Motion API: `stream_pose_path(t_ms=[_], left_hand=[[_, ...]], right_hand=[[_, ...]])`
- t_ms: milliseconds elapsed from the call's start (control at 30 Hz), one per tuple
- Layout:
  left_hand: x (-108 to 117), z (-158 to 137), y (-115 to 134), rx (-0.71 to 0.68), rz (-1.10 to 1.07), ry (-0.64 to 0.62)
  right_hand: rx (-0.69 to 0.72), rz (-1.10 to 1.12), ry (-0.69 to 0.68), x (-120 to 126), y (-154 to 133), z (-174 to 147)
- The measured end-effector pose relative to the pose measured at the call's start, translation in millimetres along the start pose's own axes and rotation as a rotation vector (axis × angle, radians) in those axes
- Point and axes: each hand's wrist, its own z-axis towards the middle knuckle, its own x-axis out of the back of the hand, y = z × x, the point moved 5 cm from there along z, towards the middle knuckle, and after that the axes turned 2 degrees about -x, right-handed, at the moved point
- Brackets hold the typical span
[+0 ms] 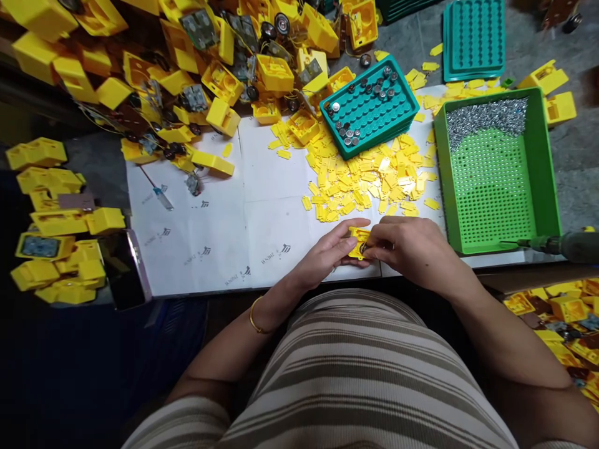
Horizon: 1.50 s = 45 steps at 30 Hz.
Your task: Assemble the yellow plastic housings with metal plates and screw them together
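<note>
My left hand (333, 252) is closed round a small open yellow plastic housing (354, 233), with its fingers under and beside it. At the housing's right side, my right hand (406, 248) pinches with thumb and fingertips at a small dark round part (362, 248) inside it. The right fingers partly cover both. Beyond my hands spreads a heap of small flat yellow plastic pieces (344, 187). On that heap rests a teal tray (369, 115) with several small metal round parts in its pockets.
A green perforated basket (489, 193) with many screws stands right, an electric screwdriver (552, 245) over its front edge. Yellow housings with wires (224, 81) pile up at the back left. A screwdriver (159, 192) and a phone (122, 268) lie left. Another teal tray (474, 37) is back right.
</note>
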Motion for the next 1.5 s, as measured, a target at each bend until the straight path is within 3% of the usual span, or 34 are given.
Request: stream_pose_path(t_ms=[200, 433, 833, 967, 1133, 1367, 1500], left_hand=[[-2, -1, -3, 0.012, -0.001, 0.027], [-6, -1, 0, 0.049, -0.026, 0.096], [-15, -3, 9, -0.017, 0.055, 0.091], [-11, -2, 3, 0.016, -0.013, 0.090], [-7, -1, 1, 0.003, -0.079, 0.079], [-5, 1, 1, -0.062, -0.102, 0.075], [-1, 1, 0, -0.133, -0.057, 0.168]], right_hand=[[0.017, -0.144, 0.063, -8, -2, -7], [0.073, -0.129, 0.224, -15, -10, -21], [0.170, -0.087, 0.257, -7, -14, -27], [0.157, -0.006, 0.257, -12, -9, -27], [0.151, 0.291, 0.288, -15, -3, -28], [0.142, 0.573, 0.578, -11, 9, -40], [0.109, 0.597, 0.650, -12, 12, -44]])
